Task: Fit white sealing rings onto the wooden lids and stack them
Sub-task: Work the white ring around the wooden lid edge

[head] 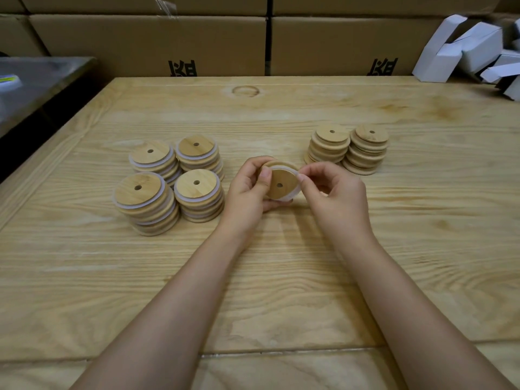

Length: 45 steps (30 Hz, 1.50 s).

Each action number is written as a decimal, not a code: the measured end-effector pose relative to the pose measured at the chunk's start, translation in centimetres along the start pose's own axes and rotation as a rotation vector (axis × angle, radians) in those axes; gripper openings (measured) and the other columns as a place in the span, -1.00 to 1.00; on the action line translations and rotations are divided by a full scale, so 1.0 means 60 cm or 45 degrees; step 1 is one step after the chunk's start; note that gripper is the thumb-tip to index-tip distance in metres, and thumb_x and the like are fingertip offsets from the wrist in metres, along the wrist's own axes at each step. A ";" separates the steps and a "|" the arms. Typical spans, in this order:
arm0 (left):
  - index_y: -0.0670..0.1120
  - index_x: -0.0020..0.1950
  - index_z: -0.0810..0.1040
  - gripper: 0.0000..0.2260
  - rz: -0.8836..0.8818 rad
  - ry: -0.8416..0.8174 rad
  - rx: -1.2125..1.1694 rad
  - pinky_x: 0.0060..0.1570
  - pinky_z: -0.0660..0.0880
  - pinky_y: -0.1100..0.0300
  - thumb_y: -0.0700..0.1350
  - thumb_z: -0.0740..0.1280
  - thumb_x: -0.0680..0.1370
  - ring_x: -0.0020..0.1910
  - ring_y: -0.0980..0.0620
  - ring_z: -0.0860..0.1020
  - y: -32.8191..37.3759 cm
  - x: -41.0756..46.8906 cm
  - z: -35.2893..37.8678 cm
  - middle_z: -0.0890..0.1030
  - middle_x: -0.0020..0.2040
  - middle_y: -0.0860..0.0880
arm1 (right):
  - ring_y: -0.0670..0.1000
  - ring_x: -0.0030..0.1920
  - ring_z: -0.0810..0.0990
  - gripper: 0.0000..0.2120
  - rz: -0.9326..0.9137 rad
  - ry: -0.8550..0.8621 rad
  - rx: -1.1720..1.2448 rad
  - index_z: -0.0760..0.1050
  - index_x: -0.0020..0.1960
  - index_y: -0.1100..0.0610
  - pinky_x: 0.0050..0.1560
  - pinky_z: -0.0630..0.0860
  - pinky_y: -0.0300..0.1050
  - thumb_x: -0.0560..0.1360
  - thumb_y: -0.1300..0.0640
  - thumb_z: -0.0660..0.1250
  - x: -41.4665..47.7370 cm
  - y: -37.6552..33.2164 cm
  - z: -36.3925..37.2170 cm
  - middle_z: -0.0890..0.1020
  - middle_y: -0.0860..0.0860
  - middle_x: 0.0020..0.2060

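From my remote seat I look down on both hands working together over the middle of the desk point(281, 277). The left hand point(247, 190) grips a round wooden lid point(281, 182), thumb curled over its near-left edge and fingers wrapped behind and under it, so the lid stands tilted with its flat face and small centre hole turned toward me. A white ring point(282, 197) runs around the lid's rim, showing along the top and bottom edges. The right hand point(334, 192) pinches that ring at the lid's upper right edge between thumb and forefinger, its other fingers loosely curled. I cannot tell whether the ring sits fully in place all the way round. To the left of the hands stand four ringed stacks point(198, 187) of lids, close together in a square, white bands visible between the wooden layers. To the right, further back, two bare stacks point(330, 139) stand side by side and touching, with no white showing. Cardboard boxes point(146, 43) line the far edge of the desk, white cartons point(464, 49) lie heaped at the far right corner, and a metal surface point(36, 77) sits off to the left.
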State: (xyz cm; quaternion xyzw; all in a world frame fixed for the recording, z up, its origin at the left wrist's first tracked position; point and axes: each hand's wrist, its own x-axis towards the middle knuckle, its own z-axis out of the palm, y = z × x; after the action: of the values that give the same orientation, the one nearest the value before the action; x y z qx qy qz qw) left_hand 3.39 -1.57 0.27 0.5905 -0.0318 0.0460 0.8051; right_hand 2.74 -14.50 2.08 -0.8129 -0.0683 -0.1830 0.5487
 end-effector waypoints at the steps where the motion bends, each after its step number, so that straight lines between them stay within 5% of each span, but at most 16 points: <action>1: -0.04 0.02 0.45 -0.87 -0.006 -0.006 -0.005 -0.19 0.62 0.08 -0.19 0.12 0.63 -0.10 0.02 0.58 0.000 0.000 0.000 0.54 -0.04 -0.06 | -0.18 -0.18 0.59 -0.90 -0.010 0.020 -0.019 0.55 -0.15 0.01 -0.08 0.52 -0.28 0.46 0.20 0.38 -0.002 0.000 0.003 0.61 -0.20 -0.25; 7: -0.03 0.04 0.41 -0.89 -0.018 -0.003 -0.035 -0.21 0.62 0.08 -0.17 0.11 0.63 -0.06 -0.06 0.57 0.000 0.000 0.002 0.51 0.09 -0.20 | -0.23 -0.18 0.56 -0.88 -0.011 0.074 -0.099 0.48 -0.17 -0.04 -0.12 0.46 -0.35 0.45 0.14 0.39 -0.010 -0.002 0.012 0.56 -0.25 -0.27; 12: -0.04 0.05 0.42 -0.92 -0.021 -0.059 0.001 -0.17 0.60 -0.01 -0.17 0.21 0.58 -0.16 0.05 0.61 -0.004 -0.001 0.005 0.61 -0.06 -0.07 | -0.14 -0.19 0.57 -0.93 -0.051 0.204 -0.147 0.53 -0.16 0.02 -0.12 0.46 -0.29 0.45 0.16 0.39 -0.010 -0.002 0.008 0.56 -0.21 -0.31; 16: -0.02 0.05 0.49 -0.90 -0.022 -0.049 0.050 -0.13 0.60 -0.01 -0.14 0.23 0.57 -0.07 0.00 0.59 -0.002 0.000 0.005 0.59 -0.01 -0.08 | -0.13 -0.19 0.58 -0.98 -0.085 0.185 -0.146 0.60 -0.14 0.08 -0.11 0.49 -0.26 0.46 0.16 0.39 -0.012 -0.006 0.008 0.61 -0.14 -0.28; 20: -0.01 0.05 0.50 -0.89 -0.015 -0.017 0.035 -0.04 0.57 -0.12 -0.13 0.22 0.57 0.05 -0.09 0.55 0.001 0.001 0.000 0.55 0.09 -0.15 | -0.22 -0.24 0.58 -0.84 0.040 0.147 -0.038 0.56 -0.25 -0.07 -0.19 0.46 -0.39 0.46 0.16 0.40 -0.006 -0.006 0.006 0.61 -0.22 -0.34; 26: 0.00 0.03 0.51 -0.88 -0.032 0.010 -0.010 0.06 0.48 -0.33 -0.16 0.21 0.59 0.08 -0.17 0.52 0.002 0.002 -0.003 0.54 0.06 -0.14 | -0.04 -0.16 0.65 -0.81 0.153 0.056 0.103 0.58 -0.29 -0.07 0.01 0.58 0.04 0.43 0.18 0.43 0.001 -0.005 0.006 0.67 -0.11 -0.30; 31: -0.01 0.04 0.46 -0.90 -0.051 -0.032 -0.034 -0.10 0.60 -0.13 -0.14 0.17 0.61 -0.06 -0.06 0.60 -0.003 0.004 -0.003 0.59 -0.04 -0.05 | -0.21 -0.24 0.61 -0.87 0.071 0.075 0.086 0.60 -0.22 -0.04 -0.17 0.50 -0.36 0.42 0.18 0.44 -0.002 -0.004 0.004 0.65 -0.17 -0.30; 37: 0.01 0.00 0.39 -0.93 -0.092 0.018 -0.076 -0.18 0.60 0.01 -0.11 0.13 0.63 -0.14 0.00 0.61 -0.009 0.007 0.000 0.61 -0.08 -0.01 | 0.00 -0.18 0.61 -0.90 -0.119 0.120 -0.183 0.58 -0.06 0.17 -0.07 0.55 -0.04 0.44 0.20 0.41 -0.016 -0.011 0.017 0.64 0.01 -0.17; 43: -0.03 0.01 0.36 -0.93 -0.089 0.020 -0.172 -0.20 0.63 0.00 -0.12 0.10 0.63 -0.18 -0.03 0.65 -0.008 0.008 0.000 0.55 0.04 -0.15 | -0.17 -0.30 0.54 -0.93 0.073 0.127 -0.100 0.60 -0.19 0.10 -0.18 0.45 -0.29 0.45 0.14 0.41 -0.011 -0.008 0.011 0.61 -0.13 -0.34; 45: -0.06 0.02 0.36 -0.93 -0.092 0.022 -0.205 -0.22 0.63 -0.03 -0.12 0.10 0.63 -0.19 -0.07 0.65 -0.006 0.008 -0.002 0.56 0.02 -0.16 | -0.12 -0.25 0.60 -0.89 0.152 0.097 -0.004 0.57 -0.24 0.03 -0.13 0.52 -0.19 0.46 0.15 0.41 -0.008 -0.010 0.011 0.62 -0.13 -0.34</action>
State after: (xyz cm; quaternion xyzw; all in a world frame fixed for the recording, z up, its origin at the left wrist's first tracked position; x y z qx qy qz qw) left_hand 3.90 -1.57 -0.06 0.5244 -0.0073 0.0193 0.8512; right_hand 2.24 -13.64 2.18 -0.8089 0.0016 -0.1807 0.5594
